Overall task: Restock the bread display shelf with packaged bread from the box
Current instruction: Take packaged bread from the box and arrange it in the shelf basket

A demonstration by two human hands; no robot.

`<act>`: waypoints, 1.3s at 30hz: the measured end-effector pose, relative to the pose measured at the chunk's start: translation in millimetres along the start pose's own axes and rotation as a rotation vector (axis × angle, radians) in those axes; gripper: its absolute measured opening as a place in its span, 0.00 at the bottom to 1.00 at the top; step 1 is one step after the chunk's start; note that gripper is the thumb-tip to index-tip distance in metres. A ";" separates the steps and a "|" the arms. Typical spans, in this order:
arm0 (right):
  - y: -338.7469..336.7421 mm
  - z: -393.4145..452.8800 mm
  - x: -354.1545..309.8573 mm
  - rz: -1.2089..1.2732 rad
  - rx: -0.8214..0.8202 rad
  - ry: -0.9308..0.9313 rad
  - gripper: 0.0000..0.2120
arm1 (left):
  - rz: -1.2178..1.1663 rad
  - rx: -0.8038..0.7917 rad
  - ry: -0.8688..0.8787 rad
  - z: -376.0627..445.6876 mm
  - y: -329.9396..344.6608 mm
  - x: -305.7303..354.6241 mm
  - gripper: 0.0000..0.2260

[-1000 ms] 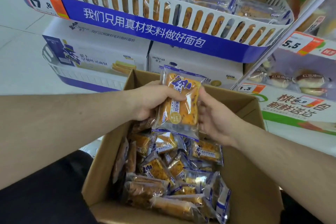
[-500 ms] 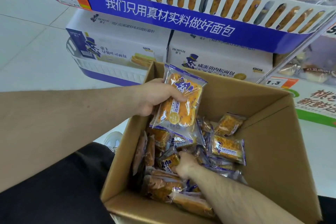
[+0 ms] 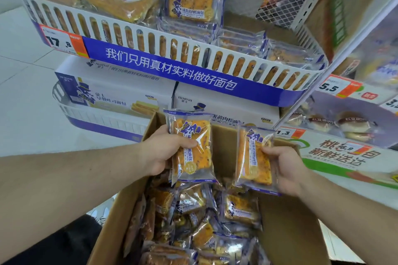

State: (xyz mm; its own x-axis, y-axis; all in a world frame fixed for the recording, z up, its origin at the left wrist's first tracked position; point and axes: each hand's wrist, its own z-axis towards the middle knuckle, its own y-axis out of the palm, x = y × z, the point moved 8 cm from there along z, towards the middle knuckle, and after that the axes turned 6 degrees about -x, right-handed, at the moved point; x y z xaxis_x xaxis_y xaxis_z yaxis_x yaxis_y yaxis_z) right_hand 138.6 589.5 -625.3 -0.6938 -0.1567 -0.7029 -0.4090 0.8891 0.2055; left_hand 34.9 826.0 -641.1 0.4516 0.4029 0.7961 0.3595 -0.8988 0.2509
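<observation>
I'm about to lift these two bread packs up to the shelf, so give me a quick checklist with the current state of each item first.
1. Left hand grips the left pack: ok.
2. Right hand pinches the right pack: ok.
3. Both packs lifted clear of the cardboard box: ok.
4. Open space behind the shelf basket rail, right side where packs lie low: ok.
5. Same bread type already standing on the shelf: ok.
6. Pack seals intact: cannot tell.

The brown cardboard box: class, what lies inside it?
The brown cardboard box holds a loose pile of clear-wrapped orange bread packets. Its floor and any lower layers are covered by that pile, so how deep it goes cannot be seen.
</observation>
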 end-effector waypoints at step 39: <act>101.7 -44.8 -27.1 0.016 -0.136 -0.215 0.32 | -0.519 -0.152 0.162 -33.1 58.4 76.6 0.17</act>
State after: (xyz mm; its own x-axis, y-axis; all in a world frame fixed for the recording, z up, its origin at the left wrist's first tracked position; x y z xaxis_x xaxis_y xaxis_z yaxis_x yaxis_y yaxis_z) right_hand 89.3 664.9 -554.9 -0.5644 -0.0350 -0.8248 -0.4854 0.8222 0.2972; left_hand 63.4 798.7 -547.2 0.1115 0.7780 0.6183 0.3736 -0.6093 0.6994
